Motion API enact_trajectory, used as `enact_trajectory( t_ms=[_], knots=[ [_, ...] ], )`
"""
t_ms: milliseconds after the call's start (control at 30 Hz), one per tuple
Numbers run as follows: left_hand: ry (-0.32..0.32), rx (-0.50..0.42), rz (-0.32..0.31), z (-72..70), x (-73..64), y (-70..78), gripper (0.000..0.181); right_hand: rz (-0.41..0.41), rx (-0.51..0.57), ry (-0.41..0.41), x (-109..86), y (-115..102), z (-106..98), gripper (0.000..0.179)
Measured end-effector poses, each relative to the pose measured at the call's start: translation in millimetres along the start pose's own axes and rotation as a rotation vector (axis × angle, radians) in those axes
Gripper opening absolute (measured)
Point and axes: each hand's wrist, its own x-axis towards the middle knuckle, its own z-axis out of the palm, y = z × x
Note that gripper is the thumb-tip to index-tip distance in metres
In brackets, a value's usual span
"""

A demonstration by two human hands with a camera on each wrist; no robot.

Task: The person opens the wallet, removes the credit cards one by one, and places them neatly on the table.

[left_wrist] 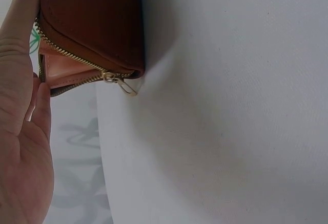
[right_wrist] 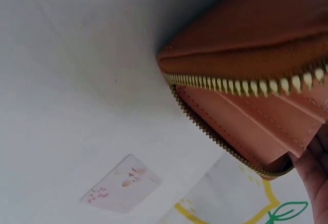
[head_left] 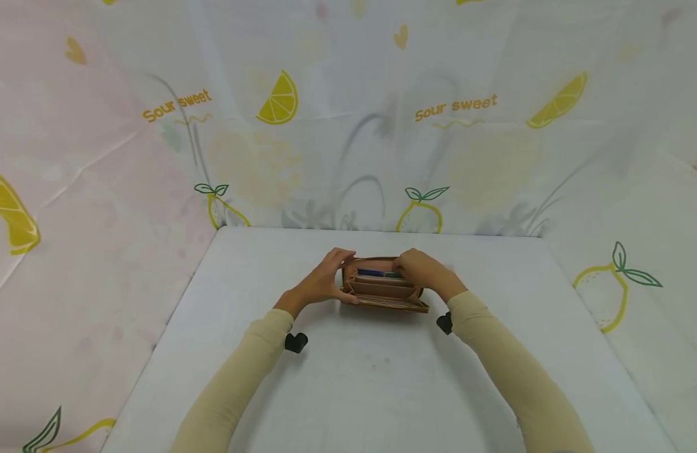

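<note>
A brown zip-around wallet stands unzipped on the white table, its pleated pockets facing up. Blue and green card-like edges show inside it. My left hand grips the wallet's left end, thumb on the near side and fingers at the far side. A gold zipper pull hangs at that end in the left wrist view. My right hand has its bent fingers inside the right part of the wallet. In the right wrist view, fingers touch a pocket divider; whether they pinch anything is hidden.
A pale card with a reddish floral print lies on the table beyond the wallet's right end. A lemon-printed cloth hangs behind and beside the white table. Small black pieces sit at both wrists.
</note>
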Motion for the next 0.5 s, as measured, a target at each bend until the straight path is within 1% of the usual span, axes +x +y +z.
enact_trajectory(
  t_ms=[100,267,367,500],
  knots=[
    [-0.001,0.005,-0.003,-0.6,-0.1,0.3,0.109,0.011,-0.019,0.014,-0.6,-2.1,1.6,0.02],
    [-0.006,0.019,-0.004,-1.0,-0.4,1.4,0.108,-0.008,-0.073,0.059,-4.5,-5.4,4.2,0.021],
    [-0.007,0.028,-0.002,-1.3,-0.7,2.3,0.108,-0.002,-0.084,0.077,-6.4,-6.0,5.3,0.022],
    [0.004,0.037,0.003,-1.5,-1.1,1.5,0.108,0.012,-0.081,0.124,-7.8,-4.9,7.4,0.021]
  ],
)
